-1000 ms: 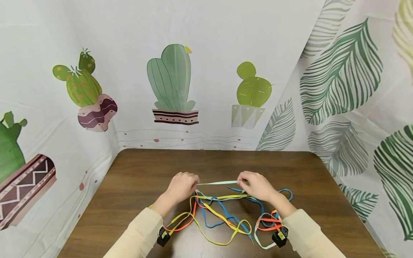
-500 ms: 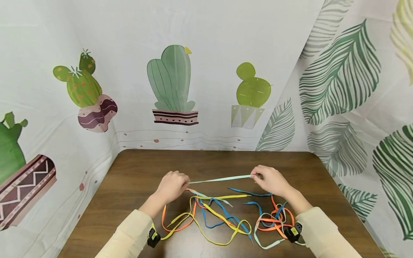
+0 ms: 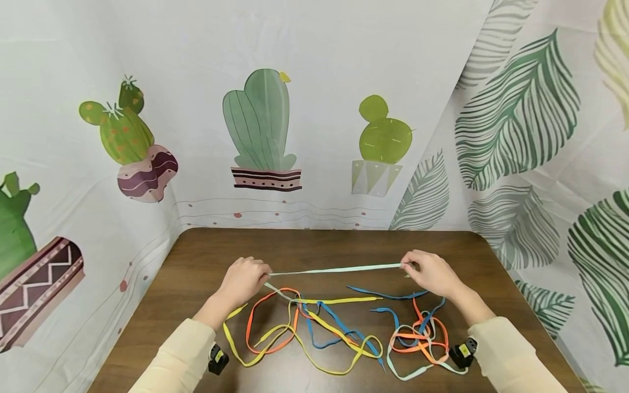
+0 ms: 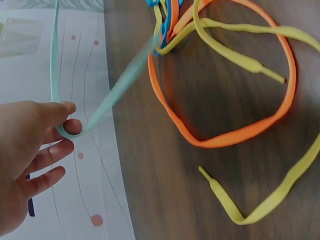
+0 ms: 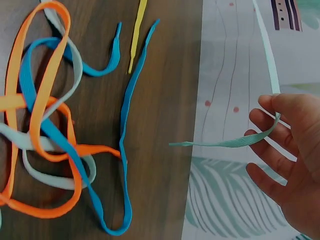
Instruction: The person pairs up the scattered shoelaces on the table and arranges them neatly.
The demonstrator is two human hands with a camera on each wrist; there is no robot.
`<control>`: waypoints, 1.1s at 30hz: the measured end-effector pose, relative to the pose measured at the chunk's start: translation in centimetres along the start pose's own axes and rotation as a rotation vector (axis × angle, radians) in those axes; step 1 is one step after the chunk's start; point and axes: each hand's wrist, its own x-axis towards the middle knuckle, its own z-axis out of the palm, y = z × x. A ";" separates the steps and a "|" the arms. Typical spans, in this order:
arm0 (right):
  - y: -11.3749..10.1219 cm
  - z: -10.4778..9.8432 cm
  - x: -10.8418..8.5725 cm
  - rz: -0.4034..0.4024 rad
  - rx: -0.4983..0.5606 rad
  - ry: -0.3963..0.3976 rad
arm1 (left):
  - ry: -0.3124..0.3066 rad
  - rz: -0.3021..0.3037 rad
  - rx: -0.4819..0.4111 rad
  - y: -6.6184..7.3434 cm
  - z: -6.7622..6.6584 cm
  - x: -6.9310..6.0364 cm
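Note:
A mint-green shoelace (image 3: 339, 269) is stretched nearly level between both hands above the table. My left hand (image 3: 244, 278) pinches it between thumb and forefinger; in the left wrist view the mint shoelace (image 4: 122, 85) bends there and runs down to a bundle of laces (image 4: 172, 20). My right hand (image 3: 432, 273) pinches the other end, and a short tail with its tip (image 5: 220, 144) hangs free in the right wrist view. Beneath lie a yellow shoelace (image 3: 339, 300), an orange shoelace (image 3: 251, 322) and a blue shoelace (image 3: 339, 314), joined near the middle left.
A loose tangle of orange lace (image 3: 444, 333), blue lace (image 3: 393, 314) and mint lace (image 3: 403, 376) lies at the right of the brown table (image 3: 314, 243). Behind the table hangs a cloth (image 3: 324, 136) printed with cacti and leaves.
My hands have moved apart, left hand to the left and right hand to the right. The stretch of mint shoelace between them has grown longer.

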 end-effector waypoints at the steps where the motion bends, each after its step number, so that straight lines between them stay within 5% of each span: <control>1: 0.2 -0.1 -0.1 0.004 -0.002 0.000 | 0.000 -0.005 0.000 -0.2 -0.1 -0.1; 15: 1.3 -1.2 -1.0 0.041 -0.034 -0.011 | 0.048 -0.031 0.032 -2.8 -0.2 -0.9; 33: 4.3 -1.3 -1.5 0.054 -0.096 0.006 | -0.024 -0.098 0.064 -6.4 -0.3 -0.6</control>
